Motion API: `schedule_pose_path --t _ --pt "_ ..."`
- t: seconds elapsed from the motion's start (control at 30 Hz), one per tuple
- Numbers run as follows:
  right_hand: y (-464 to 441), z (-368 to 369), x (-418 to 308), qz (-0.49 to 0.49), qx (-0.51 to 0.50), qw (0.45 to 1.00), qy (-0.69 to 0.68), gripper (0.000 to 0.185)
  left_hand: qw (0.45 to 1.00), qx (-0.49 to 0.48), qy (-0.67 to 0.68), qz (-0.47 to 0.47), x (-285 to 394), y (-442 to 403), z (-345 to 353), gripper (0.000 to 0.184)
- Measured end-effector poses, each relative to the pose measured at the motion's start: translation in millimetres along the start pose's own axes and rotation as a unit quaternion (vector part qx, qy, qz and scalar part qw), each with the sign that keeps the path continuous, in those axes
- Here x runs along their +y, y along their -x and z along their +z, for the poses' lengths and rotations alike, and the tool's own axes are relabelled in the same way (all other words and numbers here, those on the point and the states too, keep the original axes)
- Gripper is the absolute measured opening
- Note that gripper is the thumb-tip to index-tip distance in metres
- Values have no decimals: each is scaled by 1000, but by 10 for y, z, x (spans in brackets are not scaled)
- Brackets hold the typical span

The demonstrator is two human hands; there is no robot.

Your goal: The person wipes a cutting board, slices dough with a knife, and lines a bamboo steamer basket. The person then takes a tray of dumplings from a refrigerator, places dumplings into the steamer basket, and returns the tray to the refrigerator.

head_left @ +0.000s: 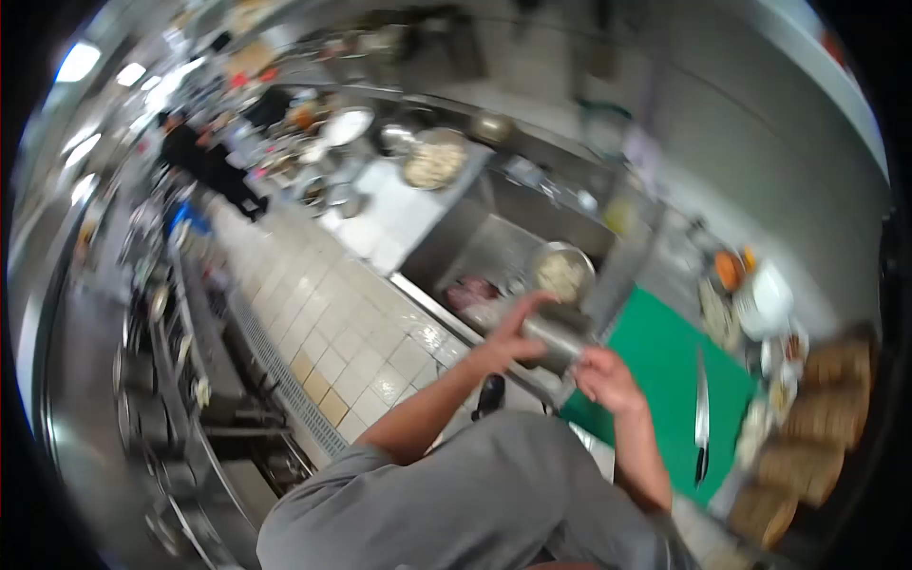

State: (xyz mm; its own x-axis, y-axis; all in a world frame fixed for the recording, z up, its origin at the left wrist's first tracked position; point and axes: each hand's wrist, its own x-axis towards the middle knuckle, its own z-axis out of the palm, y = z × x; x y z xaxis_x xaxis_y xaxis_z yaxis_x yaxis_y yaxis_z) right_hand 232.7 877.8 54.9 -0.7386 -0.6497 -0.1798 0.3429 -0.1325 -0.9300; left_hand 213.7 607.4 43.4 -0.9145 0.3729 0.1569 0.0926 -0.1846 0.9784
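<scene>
Both my hands are on a metal pot (559,332), tilted over the front edge of the sink. My left hand (518,337) grips its left side with the fingers around it. At the pot's right end, my right hand (606,378) is closed on it. Inside the metal sink (494,242) lie a piece of reddish meat (470,293) and a bowl of pale food (562,273). What the pot holds cannot be seen.
Right of the sink, a green cutting board (655,370) bears a knife (702,408). A large bowl of pale pieces (435,161) stands beyond the sink. Wooden blocks (807,446) line the far right. A person (195,157) in dark clothes stands in the aisle.
</scene>
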Motion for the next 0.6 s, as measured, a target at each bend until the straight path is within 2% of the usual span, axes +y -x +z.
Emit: schedule_pose_path --t 0.03,0.07,0.1,0.17,0.2,0.23,0.3,0.33,0.37,0.4,0.43,0.47,0.5,0.57,0.6 --pt "146 -15 -146 16 37 999 14 28 998 54 13 -41 -87 -12 23 80" --pt "230 -127 -125 -18 28 999 -21 32 975 63 179 -115 -188 24 -61 74" --pt "291 -186 -198 -40 40 995 -79 35 920 85 334 -189 -268 63 -141 70" --pt "177 24 -566 -67 197 978 -36 36 905 11 392 -164 -4 -82 34 68" --pt "90 168 -603 -77 235 969 15 36 918 6 361 -166 -162 -93 28 68" --pt "78 295 -585 -66 217 974 0 34 916 3 362 -170 -191 -119 85 68" --pt "138 656 -651 -91 225 945 218 31 903 97 376 -183 -126 -216 235 70" --pt "159 621 -595 -92 227 945 217 31 895 118 400 -161 -28 -263 293 71" --pt "200 525 -489 -169 230 895 342 32 895 116 399 -163 17 -257 256 71" --pt "264 417 -427 -240 224 825 459 32 876 63 444 -176 61 -221 174 72" --pt "332 267 -412 -176 265 813 487 34 853 13 488 -186 105 -167 117 73" --pt "371 103 -419 -110 303 797 511 37 807 -15 560 -188 239 -134 131 76" --pt "406 -42 -467 -118 330 797 492 37 806 -9 561 -187 243 -82 88 76" --pt "368 -145 -692 -130 356 795 474 37 848 -23 501 -170 242 -56 28 77" --pt "333 -102 -807 -221 338 774 487 37 879 43 445 -165 302 -47 94 76"
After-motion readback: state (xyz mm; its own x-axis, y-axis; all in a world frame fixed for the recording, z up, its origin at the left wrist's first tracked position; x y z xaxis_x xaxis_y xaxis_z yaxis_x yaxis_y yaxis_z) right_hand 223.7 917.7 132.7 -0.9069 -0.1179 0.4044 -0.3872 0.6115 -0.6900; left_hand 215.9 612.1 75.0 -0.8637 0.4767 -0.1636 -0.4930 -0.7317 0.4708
